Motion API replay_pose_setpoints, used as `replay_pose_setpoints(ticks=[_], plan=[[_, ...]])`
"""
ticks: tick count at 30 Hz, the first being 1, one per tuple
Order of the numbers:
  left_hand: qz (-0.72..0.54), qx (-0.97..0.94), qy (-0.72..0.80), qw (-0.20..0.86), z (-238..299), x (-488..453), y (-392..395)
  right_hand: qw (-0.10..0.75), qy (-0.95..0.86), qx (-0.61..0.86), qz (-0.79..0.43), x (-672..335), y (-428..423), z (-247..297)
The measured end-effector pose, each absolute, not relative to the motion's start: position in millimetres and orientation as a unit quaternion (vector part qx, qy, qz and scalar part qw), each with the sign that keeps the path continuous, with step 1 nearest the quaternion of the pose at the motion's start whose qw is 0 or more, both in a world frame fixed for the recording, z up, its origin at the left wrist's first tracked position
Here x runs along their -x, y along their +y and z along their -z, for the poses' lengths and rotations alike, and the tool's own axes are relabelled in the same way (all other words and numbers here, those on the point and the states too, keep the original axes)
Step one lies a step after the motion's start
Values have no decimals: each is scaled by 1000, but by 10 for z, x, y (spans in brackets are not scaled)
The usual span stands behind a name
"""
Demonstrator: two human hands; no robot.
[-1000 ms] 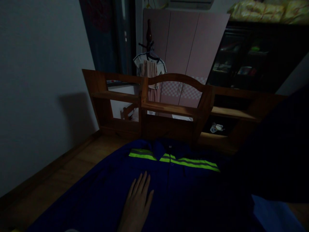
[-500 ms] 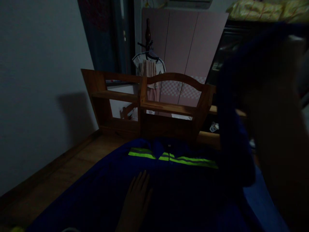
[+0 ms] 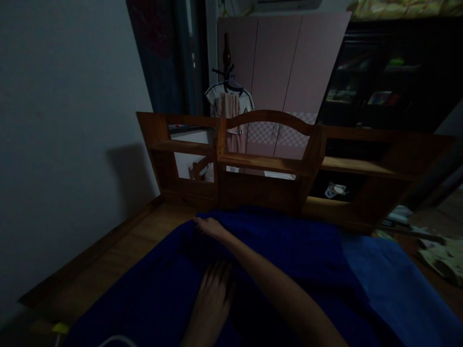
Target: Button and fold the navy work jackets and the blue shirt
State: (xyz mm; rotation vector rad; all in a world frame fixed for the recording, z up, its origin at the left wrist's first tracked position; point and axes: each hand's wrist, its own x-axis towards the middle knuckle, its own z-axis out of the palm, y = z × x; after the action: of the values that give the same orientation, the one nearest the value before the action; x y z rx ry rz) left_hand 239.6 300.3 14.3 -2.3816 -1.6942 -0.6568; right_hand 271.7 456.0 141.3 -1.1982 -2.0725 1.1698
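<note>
A dark blue jacket [image 3: 289, 241] is spread on the wooden surface before me, its right part now lying across the collar and chest stripe, which are hidden. My right hand [image 3: 210, 227] reaches over from the right and pinches a bit of the blue cloth at the upper left edge. Below it, my left hand [image 3: 213, 291] rests flat on the jacket with its fingers stretched out. Dim light hides most folds. From under the jacket's right side shows a lighter blue cloth [image 3: 394, 279].
A wooden headboard with shelves [image 3: 267, 166] stands behind the jacket. On the left is a white wall [image 3: 72, 120]. Clothes [image 3: 229, 101] hang on a rack before a pink wardrobe [image 3: 275, 62]. A pale curved thing [image 3: 117, 340] shows at the bottom edge.
My right hand has swung the raised blue cloth from the right over to the left, covering the yellow-green stripe. My left hand has stayed flat on the jacket.
</note>
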Motion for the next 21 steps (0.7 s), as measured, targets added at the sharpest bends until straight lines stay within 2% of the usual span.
replay_pose_setpoints(ticks=[5,8,12,16,21], plan=[[221,788,-571,60,-192,-2417,2977,263,-787,401,-388,-3165,4325,-1381],[215,787,-577,42,-209,-2419,2983,274,-855,357,-258,-3662,4095,-1523],[214,784,-582,38,-193,-2407,2972,204,-874,435,-74,-4469,3686,-1517],[214,758,-615,24,-135,-2432,2948,151,-837,526,-6,-5324,3357,-1133],[229,743,-629,12,-103,-2483,2956,87,-811,577,-32,-6287,3226,-506]])
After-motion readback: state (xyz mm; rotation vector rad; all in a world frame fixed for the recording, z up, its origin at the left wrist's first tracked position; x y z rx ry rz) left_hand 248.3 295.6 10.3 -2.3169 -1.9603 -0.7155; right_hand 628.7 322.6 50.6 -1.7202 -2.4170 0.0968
